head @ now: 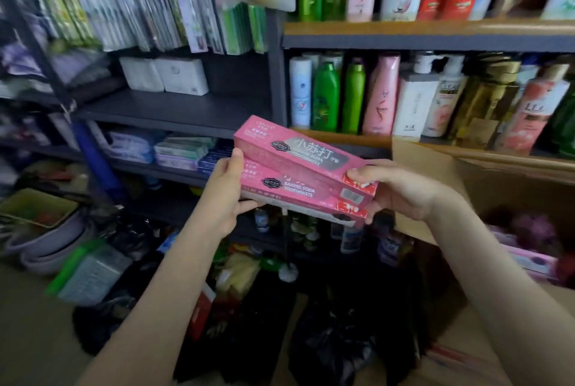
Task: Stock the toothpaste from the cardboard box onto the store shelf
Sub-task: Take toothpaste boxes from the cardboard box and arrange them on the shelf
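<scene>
- While both hands hold a stack at mid-frame, the dark grey shelf board (174,111) just above and left of it lies bare along its front, with two white packs (165,75) set at its back.
- A grey upright post (277,80) divides that bay from the shampoo bottles (382,96) filling the shelves at upper right.
- The open cardboard box (435,174) stands at the right of the frame, its flap edge just behind the right wrist.
- Two pink baking soda toothpaste boxes (298,158) can be counted, one lying on the other, both slanting down to the right; whether the pale edge beneath is a third cannot be told.
- The left hand (224,195) grips the stack's left end, thumb up on the top box, fingers curled beneath.
- The right hand (401,192) pinches the right end, thumb on the red corner, fingers under.
- More pink cartons (529,261) lie inside the cardboard box at lower right, too blurred to count.
- Stacked toothpaste packs (180,152) sit on the lower shelf, just left of the left hand.
</scene>
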